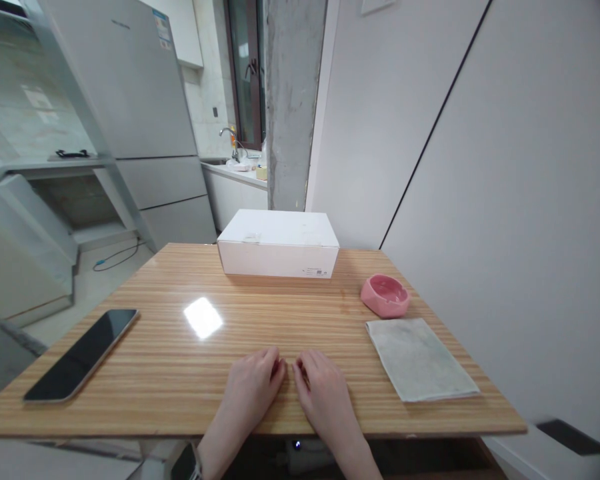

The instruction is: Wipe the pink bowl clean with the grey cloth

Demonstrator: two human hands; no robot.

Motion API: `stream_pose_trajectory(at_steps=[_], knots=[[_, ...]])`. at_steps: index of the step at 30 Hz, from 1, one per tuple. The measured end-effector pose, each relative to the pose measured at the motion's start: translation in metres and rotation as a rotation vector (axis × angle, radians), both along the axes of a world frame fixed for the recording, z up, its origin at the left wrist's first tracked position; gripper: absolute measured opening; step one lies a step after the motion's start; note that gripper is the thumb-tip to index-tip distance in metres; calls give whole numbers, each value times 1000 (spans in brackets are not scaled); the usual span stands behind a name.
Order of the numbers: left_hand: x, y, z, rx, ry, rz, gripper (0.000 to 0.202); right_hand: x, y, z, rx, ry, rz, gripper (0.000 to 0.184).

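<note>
My left hand (255,381) rests on the wooden table (170,373) near its front edge, fingers curled into a loose fist. Just to its right lies my right hand (325,385), curled the same way, with a small gap between the two. Nothing shows in either hand. A folded grey cloth (423,360) lies flat to the right of my right hand. Behind the cloth sits a pink ashtray (385,296). Over on the left is a smartphone (83,355), its dark screen facing up. A closed white box (279,243) stands at the far side of the table.
A white wall (460,200) runs along the table's right side. At the back left stand a tall fridge (130,87) and a counter with a faucet (234,141). A grey pillar (293,107) rises behind the box. A cable (117,259) lies on the floor.
</note>
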State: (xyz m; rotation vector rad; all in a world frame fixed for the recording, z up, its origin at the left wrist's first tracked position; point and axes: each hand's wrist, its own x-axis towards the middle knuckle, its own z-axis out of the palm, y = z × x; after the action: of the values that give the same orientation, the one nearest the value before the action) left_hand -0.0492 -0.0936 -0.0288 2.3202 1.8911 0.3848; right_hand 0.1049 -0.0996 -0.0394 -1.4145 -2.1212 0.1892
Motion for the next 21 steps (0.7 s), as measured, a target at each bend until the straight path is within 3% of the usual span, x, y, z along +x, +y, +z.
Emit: stream_pose_trajectory(at_steps=[4, 7, 9, 12, 16, 18, 21], knots=[[17, 18, 33, -32, -88, -25, 17, 0, 0, -3, 0, -22, -100, 13], [54, 41, 65, 92, -430, -247, 11, -1, 1, -5, 18, -48, -170, 14], [91, 58, 76, 130, -665, -404, 15, -2, 1, -6, -2, -76, -212, 16], [151, 89, 72, 128, -749, -459, 59, -2, 1, -7, -34, -122, -258, 16], [213, 126, 48, 24, -642, -278, 106, 0, 2, -10, 52, -113, -184, 18], [229, 136, 41, -22, -606, -221, 107, 2, 2, -12, 101, -98, -150, 18], [236, 139, 39, -54, -628, -152, 93, 3, 2, -11, 94, -85, -158, 17]])
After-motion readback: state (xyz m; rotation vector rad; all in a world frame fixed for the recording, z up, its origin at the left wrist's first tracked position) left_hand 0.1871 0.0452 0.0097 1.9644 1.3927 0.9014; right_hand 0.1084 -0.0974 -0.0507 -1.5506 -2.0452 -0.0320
